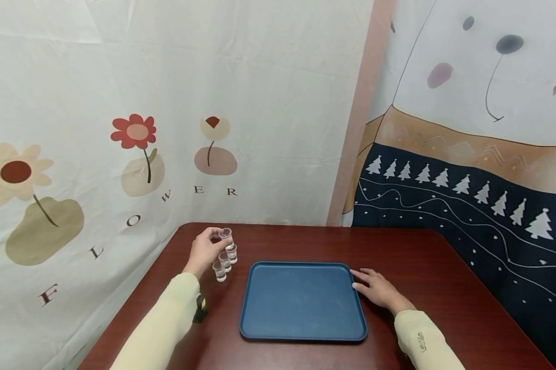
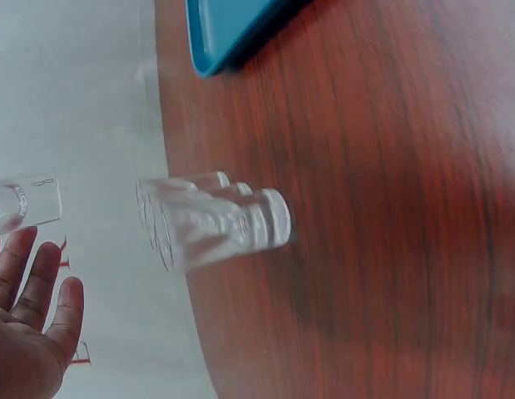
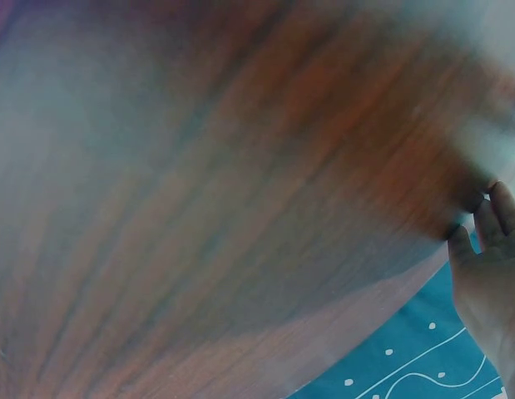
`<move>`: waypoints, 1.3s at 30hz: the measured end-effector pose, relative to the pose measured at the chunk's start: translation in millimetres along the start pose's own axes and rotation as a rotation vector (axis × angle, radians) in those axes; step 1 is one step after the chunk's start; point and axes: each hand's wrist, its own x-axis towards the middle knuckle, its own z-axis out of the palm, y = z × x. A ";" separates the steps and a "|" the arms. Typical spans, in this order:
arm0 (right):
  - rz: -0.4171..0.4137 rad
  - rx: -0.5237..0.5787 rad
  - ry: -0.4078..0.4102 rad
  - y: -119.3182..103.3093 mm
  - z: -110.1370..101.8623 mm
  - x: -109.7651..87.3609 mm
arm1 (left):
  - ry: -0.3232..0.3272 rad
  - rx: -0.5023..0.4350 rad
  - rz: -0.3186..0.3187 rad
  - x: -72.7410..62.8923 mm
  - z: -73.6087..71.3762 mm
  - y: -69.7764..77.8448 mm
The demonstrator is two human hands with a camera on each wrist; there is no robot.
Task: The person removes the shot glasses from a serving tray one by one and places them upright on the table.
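My left hand [image 1: 207, 252] pinches a small clear shot glass [image 1: 225, 235] between thumb and fingers, raised above the table at the far left. In the left wrist view that glass [image 2: 26, 204] shows at the left edge, against the fingers. Three more shot glasses [image 1: 225, 261] stand upright in a slanting row just below and beside the hand; they overlap one another in the left wrist view. A blue rectangular tray [image 1: 303, 303] lies to their right. My right hand [image 1: 376, 288] has its fingers extended, fingertips right at the tray's right rim.
The dark red wooden table [image 1: 398, 246] has rounded far corners. Behind it hangs a white cloth with printed flowers [image 1: 134, 131], and at the right a dark blue cloth [image 1: 412, 205] with white trees. A small dark object [image 1: 200, 308] sits at the left wrist.
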 end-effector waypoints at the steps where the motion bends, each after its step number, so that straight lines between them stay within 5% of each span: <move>1: -0.003 -0.001 -0.002 -0.1 0.0 0.1 | 0.003 -0.003 0.002 -1.0 -2.3 -1.3; 10: 0.008 -0.006 -0.002 5.6 -1.8 -2.6 | -0.009 0.018 0.003 -11.2 -15.0 -15.3; 22: -0.015 -0.010 0.008 2.7 -0.3 -2.2 | -0.022 0.072 -0.032 -42.6 -30.0 -42.3; 39: -0.021 -0.007 0.014 1.1 -0.1 -3.2 | -0.073 0.085 -0.042 -61.0 -7.4 -65.7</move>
